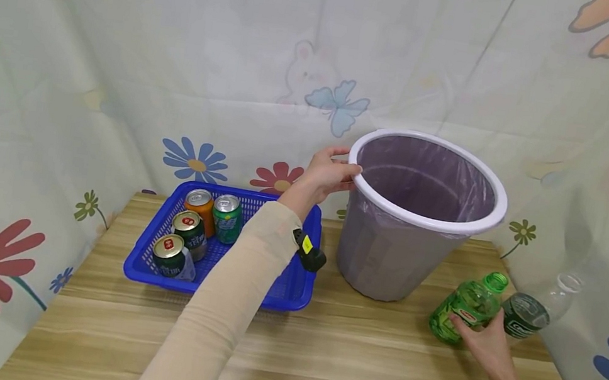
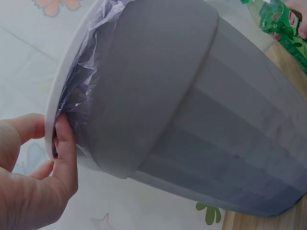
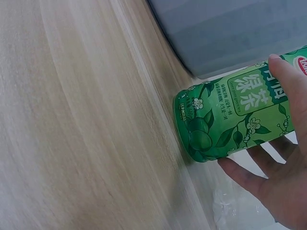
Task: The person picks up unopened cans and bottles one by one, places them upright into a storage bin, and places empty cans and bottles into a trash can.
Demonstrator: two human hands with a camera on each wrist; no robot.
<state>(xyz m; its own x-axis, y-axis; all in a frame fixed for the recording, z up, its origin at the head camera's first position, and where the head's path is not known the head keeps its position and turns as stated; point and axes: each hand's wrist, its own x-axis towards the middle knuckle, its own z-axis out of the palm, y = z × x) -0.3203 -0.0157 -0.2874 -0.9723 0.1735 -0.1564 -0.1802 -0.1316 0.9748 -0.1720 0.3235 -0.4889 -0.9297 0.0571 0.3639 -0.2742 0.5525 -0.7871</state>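
Note:
My left hand pinches the white rim of a grey trash bin at its left side, thumb on one face and fingers under the other, as the left wrist view shows. A thin translucent bag lines the bin and is tucked under the rim. To the right of the bin, my right hand grips a green tea bottle round its label; its mouth has no cap. Whether the bottle's base touches the table cannot be told. Just behind that hand stands a clear plastic bottle with a dark green label.
A blue plastic basket stands on the left of the wooden table. In its left part are several drink cans. A patterned curtain hangs close behind the table and along both sides.

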